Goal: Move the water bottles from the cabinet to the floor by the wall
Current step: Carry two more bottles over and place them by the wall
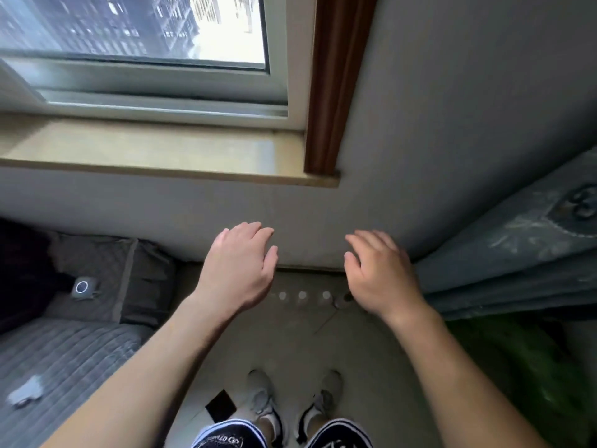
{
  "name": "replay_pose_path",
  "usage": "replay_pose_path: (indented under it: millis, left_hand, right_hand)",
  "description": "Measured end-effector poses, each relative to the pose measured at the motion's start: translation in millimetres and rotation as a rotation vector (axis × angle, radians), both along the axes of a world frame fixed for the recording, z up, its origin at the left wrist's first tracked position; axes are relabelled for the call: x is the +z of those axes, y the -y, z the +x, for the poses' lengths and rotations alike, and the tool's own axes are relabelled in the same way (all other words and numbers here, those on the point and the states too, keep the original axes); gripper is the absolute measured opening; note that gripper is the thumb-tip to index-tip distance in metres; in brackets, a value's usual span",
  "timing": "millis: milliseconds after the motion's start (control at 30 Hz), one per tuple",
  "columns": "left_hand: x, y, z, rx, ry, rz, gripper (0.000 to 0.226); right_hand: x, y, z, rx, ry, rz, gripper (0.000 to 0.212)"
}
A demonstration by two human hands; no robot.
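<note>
Water bottles (302, 295) are in neither grip: the left grip (239, 266) and the right grip (381, 273) hover wide, fingers loosely spread, holding nothing. Between and below them a short row of pale caps stands on the floor (290, 337) just beside the wall (290, 205), under the window sill (155, 156). The cabinet is out of view. Seen only from above, the bottles are probably full and fairly heavy, with thin, slippery walls, so they are best held round the body, below the shoulder.
</note>
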State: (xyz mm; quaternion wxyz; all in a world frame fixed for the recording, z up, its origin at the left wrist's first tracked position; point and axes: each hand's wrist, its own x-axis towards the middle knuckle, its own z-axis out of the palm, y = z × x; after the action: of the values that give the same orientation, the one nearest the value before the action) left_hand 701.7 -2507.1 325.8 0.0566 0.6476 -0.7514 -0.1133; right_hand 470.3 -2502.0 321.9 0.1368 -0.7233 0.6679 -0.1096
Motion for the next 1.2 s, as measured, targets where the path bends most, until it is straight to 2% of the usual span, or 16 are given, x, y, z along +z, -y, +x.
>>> replay_pose_path:
  millis: [200, 500, 767, 1200]
  left_hand:
    - [68, -12, -11, -0.001, -0.048, -0.023, 0.046]
    - [124, -32, -19, -0.046, -0.161, -0.1, 0.049]
    - [145, -49, -6, -0.135, -0.199, -0.189, 0.039]
    - [151, -77, 31, -0.419, -0.211, -0.174, 0.044]
  right_hand:
    - [63, -10, -7, -0.007, -0.048, -0.019, 0.051]
    - [128, -34, -17, -0.036, -0.068, -0.118, 0.047]
    - [154, -69, 1, -0.115, -0.108, -0.177, 0.047]
    - [162, -162, 56, -0.402, -0.099, -0.195, 0.051]
